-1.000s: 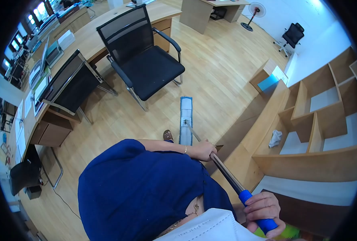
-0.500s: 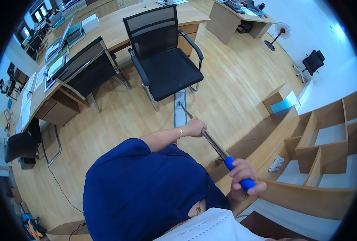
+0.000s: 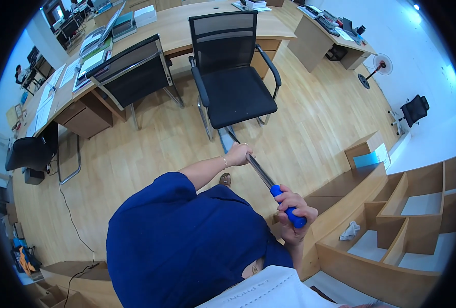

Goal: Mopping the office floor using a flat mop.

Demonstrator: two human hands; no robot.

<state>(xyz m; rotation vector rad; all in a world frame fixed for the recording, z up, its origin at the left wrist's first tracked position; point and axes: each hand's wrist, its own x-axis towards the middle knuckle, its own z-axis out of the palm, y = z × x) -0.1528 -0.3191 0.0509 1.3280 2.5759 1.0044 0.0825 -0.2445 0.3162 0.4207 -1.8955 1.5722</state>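
Both my hands grip a flat mop with a metal pole (image 3: 261, 172). My left hand (image 3: 236, 154), with a bracelet at the wrist, is closed round the pole partway down. My right hand (image 3: 294, 210) wraps round the blue handle grip (image 3: 275, 190) at the upper end. The pole slants down and away to a pale blue-and-white mop head (image 3: 225, 139) lying on the floor. Part of that head is hidden beneath the seat of a black mesh armchair (image 3: 234, 95), and my left hand covers some of the lower pole.
A second black chair (image 3: 135, 69) stands at the long wooden desk (image 3: 179, 23). On the right is a wooden shelf unit (image 3: 392, 215) with a crumpled white cloth (image 3: 350, 231). A standing fan (image 3: 382, 65) is by the wall. A black cable (image 3: 74, 220) crosses the floor on the left.
The mop head has slid farther under the armchair, so less of it shows. Both hands sit a little farther left in the picture. The view has shifted, and a sandalled foot now shows.
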